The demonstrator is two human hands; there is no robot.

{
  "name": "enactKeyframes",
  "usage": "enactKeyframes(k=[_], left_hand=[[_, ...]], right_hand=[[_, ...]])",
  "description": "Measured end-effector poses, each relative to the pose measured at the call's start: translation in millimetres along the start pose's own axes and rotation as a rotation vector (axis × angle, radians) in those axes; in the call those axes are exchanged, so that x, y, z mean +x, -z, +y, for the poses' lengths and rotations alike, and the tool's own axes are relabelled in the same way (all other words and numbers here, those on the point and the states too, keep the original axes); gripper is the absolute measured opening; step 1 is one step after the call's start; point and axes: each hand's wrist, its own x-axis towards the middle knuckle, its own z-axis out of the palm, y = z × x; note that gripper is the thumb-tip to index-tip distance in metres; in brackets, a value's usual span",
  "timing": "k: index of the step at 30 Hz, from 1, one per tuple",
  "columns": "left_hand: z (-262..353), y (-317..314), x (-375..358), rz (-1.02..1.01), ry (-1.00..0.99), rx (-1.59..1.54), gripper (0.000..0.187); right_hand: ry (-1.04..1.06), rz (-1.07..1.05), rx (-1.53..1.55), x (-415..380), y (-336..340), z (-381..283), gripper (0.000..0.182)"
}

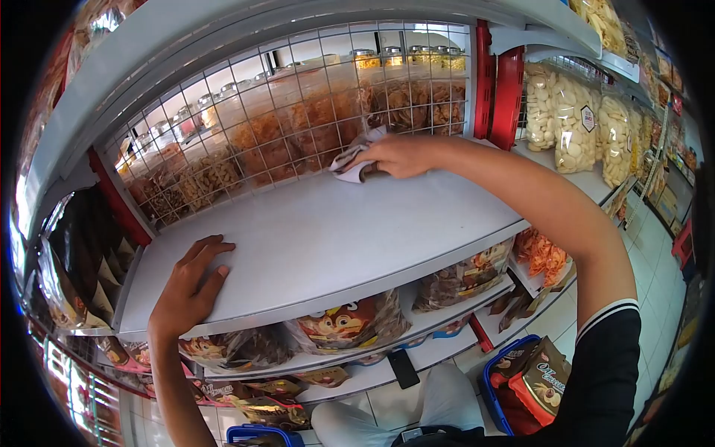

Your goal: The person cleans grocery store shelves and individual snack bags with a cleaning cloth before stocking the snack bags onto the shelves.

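Note:
My right hand (398, 156) reaches to the back of a bare white shelf (320, 238) and presses a crumpled pale cloth (350, 160) against the shelf next to the wire grid back (298, 112). My left hand (190, 287) rests flat on the shelf's front left edge, fingers spread, holding nothing.
Snack bags fill the shelf below (350, 324) and the left side (74, 261). Bags of white crackers (573, 123) stand on the shelf to the right, past a red divider (506, 93). A blue basket (521, 384) with brown packs sits on the floor. A phone (403, 368) lies on a lower shelf.

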Motion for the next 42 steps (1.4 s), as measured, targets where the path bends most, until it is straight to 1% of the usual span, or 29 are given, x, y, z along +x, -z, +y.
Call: enactKeyframes(k=[1,4,6,8,9,11,14,17,18,21,24,27,28,31,34,37,38,41,42], left_hand=[[-1,0,0,0.008,-0.005,0.012,0.036],[-1,-2,0,0.025,0.006,0.001,0.036],[0,-2,1,0.026,0.01,-0.004,0.036],[1,-2,2,0.021,0.02,-0.004,0.036],[2,-2,3,0.016,0.026,-0.001,0.037],[5,-1,3,0.009,0.045,-0.001,0.037],[6,-1,4,0.002,0.06,-0.003,0.037],[6,-1,6,0.002,0.053,0.007,0.037],[7,-1,6,0.002,0.06,0.007,0.037],[7,-2,6,-0.003,0.062,0.016,0.037],[8,-2,7,0.012,0.066,0.021,0.037],[11,-3,6,0.017,0.076,0.026,0.037],[12,-2,7,0.015,0.075,0.032,0.037],[10,-3,7,0.016,0.074,0.018,0.037],[12,-2,7,0.016,0.068,0.016,0.036],[11,-1,6,-0.001,0.073,0.023,0.036],[11,-1,6,-0.002,0.067,0.022,0.036],[11,-1,5,0.002,0.061,0.014,0.036],[11,-2,5,0.009,0.058,0.012,0.036]], right_hand=[[0.023,0.05,0.059,-2,5,2,0.042],[0.0,0.395,-0.037,-4,29,6,0.044],[0.193,0.789,-0.107,-1,45,9,0.043],[0.289,1.002,-0.689,-5,74,8,0.035],[0.329,0.952,-0.954,-3,92,23,0.033],[0.198,0.89,-0.981,3,98,18,0.032],[0.096,0.744,-0.846,17,77,42,0.042],[0.088,0.85,-0.734,24,55,63,0.035],[0.123,0.797,-0.728,17,54,61,0.033],[0.17,0.505,-0.741,-5,50,55,0.029],[0.146,0.387,-0.647,-19,34,71,0.022],[0.211,0.336,-0.549,-22,15,81,0.025],[0.175,0.273,-0.508,-30,12,79,0.027],[0.144,0.263,-0.553,-33,11,71,0.027],[0.063,0.087,-0.663,-43,20,57,0.027],[0.153,0.051,-0.348,-47,4,65,0.029],[0.173,0.073,-0.308,-53,5,69,0.027],[0.221,0.122,-0.379,-51,-5,89,0.023],[0.135,0.084,-0.309,-53,-2,82,0.022]])
